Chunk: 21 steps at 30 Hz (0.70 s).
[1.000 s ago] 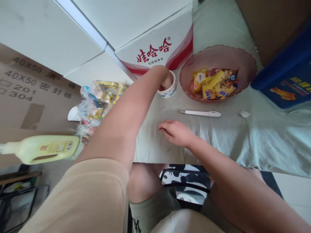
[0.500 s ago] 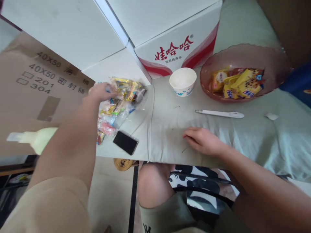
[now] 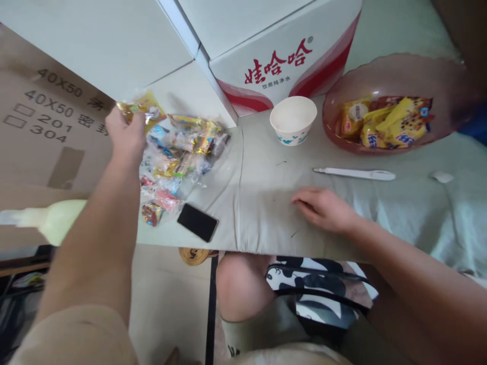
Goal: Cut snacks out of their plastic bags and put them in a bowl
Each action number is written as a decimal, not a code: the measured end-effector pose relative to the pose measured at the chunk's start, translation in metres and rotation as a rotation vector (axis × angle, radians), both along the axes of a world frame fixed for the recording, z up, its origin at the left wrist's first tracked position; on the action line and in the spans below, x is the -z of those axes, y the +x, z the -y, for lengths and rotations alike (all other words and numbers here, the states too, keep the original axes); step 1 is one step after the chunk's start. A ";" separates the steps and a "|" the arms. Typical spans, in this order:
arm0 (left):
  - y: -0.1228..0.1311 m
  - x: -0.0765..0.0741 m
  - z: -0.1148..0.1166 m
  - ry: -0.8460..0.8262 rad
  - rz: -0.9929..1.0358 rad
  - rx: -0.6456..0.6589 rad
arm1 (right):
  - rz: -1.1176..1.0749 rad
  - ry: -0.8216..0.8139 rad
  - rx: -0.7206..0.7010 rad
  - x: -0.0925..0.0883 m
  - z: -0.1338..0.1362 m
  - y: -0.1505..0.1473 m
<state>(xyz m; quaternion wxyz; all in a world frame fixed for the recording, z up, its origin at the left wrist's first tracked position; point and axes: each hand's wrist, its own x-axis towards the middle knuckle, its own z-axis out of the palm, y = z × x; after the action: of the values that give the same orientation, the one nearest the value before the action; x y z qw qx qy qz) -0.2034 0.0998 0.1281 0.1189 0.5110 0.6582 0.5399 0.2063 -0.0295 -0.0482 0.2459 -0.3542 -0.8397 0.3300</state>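
The brown cardboard box [image 3: 65, 168] carries two lines opening "40X50", the upper followed by 汤, the lower by 密 and a partly visible 封; beneath, outlined squares precede "201" and "304". The white carton [image 3: 286, 68] reads 娃哈哈 in red with ®, and 饮用纯净水 in smaller characters below. Lettering on the yellow packets [image 3: 404, 123] seems too small to read reliably.

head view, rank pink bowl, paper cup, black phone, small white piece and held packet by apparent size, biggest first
1. Pink bowl
2. Paper cup
3. Black phone
4. Small white piece
Unsure: held packet, partly covered by the left hand, so not ranked.
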 end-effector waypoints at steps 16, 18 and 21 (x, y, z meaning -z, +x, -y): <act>0.231 0.139 0.159 -0.624 1.332 0.573 | 0.235 0.117 0.766 0.018 -0.011 0.088; 0.233 0.137 0.151 -0.625 1.365 0.589 | 0.110 0.038 0.744 0.008 -0.010 0.082; 0.237 0.143 0.138 -0.610 1.458 0.557 | -0.080 -0.086 0.665 -0.015 0.001 0.060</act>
<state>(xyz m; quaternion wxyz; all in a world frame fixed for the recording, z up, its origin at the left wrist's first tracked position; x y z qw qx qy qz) 0.0339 -0.0377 -0.0150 0.7769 0.1230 0.3833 0.4842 0.2662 -0.0307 -0.0328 0.3580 -0.6055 -0.6531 0.2804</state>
